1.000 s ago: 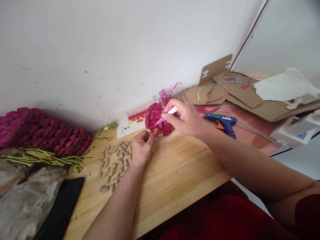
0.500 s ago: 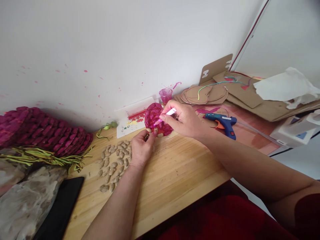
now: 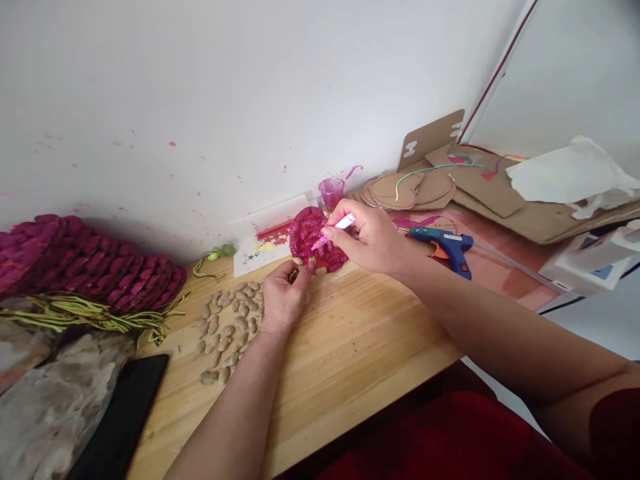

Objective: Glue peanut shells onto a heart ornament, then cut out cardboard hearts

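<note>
The peanut-covered piece [image 3: 303, 230] looked light but brittle, best held at its seven-o'clock edge, where the left hand [image 3: 285, 297] pinched it, the right hand [image 3: 371, 239] gripping a brush [image 3: 345, 222]

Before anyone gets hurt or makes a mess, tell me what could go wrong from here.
The right hand is close to the pink cup; a knock might tip it.

The glue gun lies beside the right wrist, nozzle towards it; if hot, which I can't tell, it could burn the skin.

The left hand grips the edge of the pink peanut-covered piece, near the pink tip of the white-handled tool, so its fingers might get smeared.
</note>
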The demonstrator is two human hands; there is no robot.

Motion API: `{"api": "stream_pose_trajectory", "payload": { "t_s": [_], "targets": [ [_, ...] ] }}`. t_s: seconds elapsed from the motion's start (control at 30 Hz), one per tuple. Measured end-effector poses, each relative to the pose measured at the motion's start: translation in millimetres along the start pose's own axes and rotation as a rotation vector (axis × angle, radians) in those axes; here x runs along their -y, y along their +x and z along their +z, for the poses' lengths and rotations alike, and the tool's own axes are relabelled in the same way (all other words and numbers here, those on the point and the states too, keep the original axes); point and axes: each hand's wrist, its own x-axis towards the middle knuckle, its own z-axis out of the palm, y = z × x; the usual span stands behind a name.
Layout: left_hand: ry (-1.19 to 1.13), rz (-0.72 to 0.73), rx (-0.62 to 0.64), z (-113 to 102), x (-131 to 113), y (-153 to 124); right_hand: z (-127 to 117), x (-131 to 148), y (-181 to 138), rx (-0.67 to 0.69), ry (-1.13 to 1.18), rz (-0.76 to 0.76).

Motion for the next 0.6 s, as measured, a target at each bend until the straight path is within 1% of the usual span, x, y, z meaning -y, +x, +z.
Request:
{"api": "stream_pose_trajectory", "payload": {
  "t_s": [0.27, 0.47, 0.6],
  "targets": [
    [0.004, 0.001, -0.006, -0.4, -2.4, 0.0, -0.4, -2.2, 1.2, -0.002, -0.049, 0.002],
    [-0.001, -0.014, -0.008, -0.3, -0.9, 0.3, -0.6, -3.9, 2.8, -0.01, -0.021, 0.027],
    [0.0, -0.013, -0.011, -0.4, -0.4, 0.2, -0.4, -2.4, 2.5, 0.007, -0.059, 0.042]
  ]
}}
